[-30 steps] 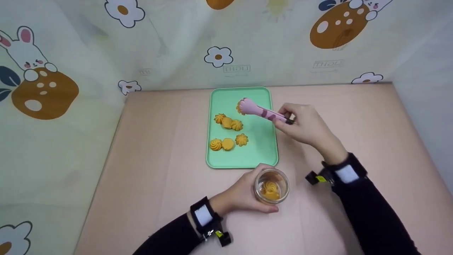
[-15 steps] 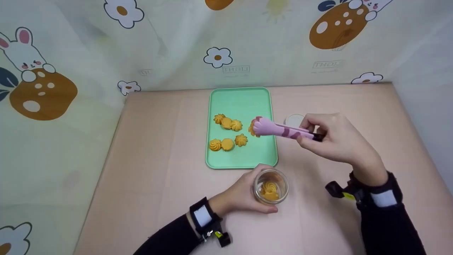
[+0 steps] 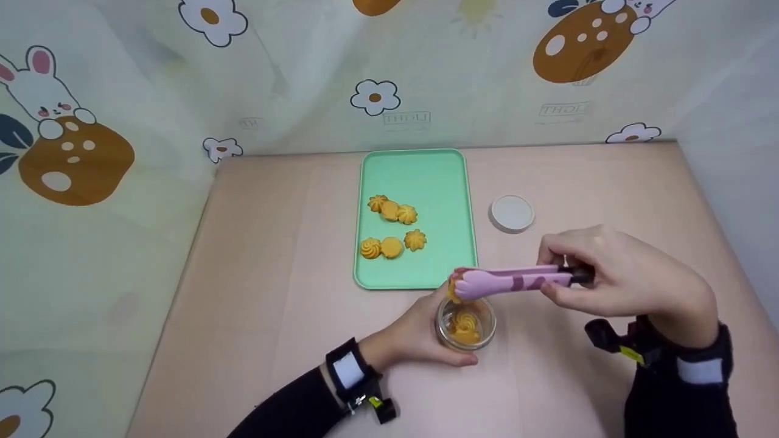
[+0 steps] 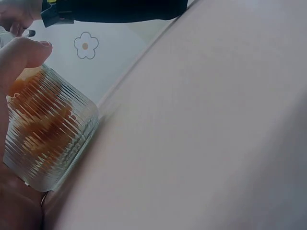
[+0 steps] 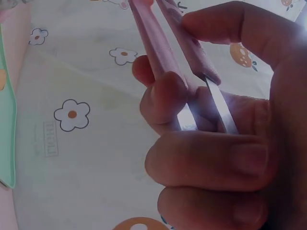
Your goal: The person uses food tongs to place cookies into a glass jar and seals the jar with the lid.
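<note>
My left hand (image 3: 420, 337) grips a ribbed clear glass jar (image 4: 53, 129) round its side, with several golden cookies (image 3: 465, 328) inside. In the head view the jar's open mouth faces up. My right hand (image 3: 627, 274) pinches a pair of pink tongs (image 3: 505, 281) near the back end, fingers curled round the metal arms in the right wrist view. Between the paw-shaped tips of the tongs sits a cookie (image 3: 453, 291), over the far rim of the jar and partly hidden by the tips. Several flower-shaped cookies (image 3: 415, 239) lie on the green tray (image 3: 420, 173).
A round white lid (image 3: 512, 213) lies on the table (image 3: 274, 255) right of the tray. Behind the table hangs a patterned cloth (image 3: 292, 73) with flowers and rabbits. Each wrist wears a black strap with a small camera.
My right hand has brought the tongs and their cookie from above the tray down and rightward to the jar's rim. The lid has come into view. My left hand and the jar have stayed put.
</note>
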The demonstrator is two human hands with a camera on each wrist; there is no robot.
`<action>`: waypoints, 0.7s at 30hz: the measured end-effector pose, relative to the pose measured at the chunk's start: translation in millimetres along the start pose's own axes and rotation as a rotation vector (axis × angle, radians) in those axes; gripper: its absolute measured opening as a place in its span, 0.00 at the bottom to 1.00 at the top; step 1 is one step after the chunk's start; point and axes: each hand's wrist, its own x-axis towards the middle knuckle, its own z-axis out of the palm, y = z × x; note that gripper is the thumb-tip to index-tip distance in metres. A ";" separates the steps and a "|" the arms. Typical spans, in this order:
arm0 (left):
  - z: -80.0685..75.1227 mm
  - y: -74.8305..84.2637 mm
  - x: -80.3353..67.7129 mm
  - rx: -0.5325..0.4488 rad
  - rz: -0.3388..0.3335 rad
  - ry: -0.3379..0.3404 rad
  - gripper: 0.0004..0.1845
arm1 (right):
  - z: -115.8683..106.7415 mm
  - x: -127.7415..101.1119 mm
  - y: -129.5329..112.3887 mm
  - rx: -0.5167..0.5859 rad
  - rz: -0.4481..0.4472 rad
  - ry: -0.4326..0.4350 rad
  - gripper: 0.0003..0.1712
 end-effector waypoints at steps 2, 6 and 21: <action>0.2 0.3 1.6 -0.022 0.007 -0.010 0.62 | -0.3 -2.8 -5.5 -0.005 0.032 -0.021 0.18; 0.8 1.4 3.7 -0.067 -0.014 -0.025 0.54 | -1.4 -6.3 -13.7 -0.014 0.102 -0.079 0.18; 1.4 8.2 -1.3 -0.065 -0.038 0.018 0.51 | -4.2 -2.1 -22.2 -0.028 0.221 -0.206 0.17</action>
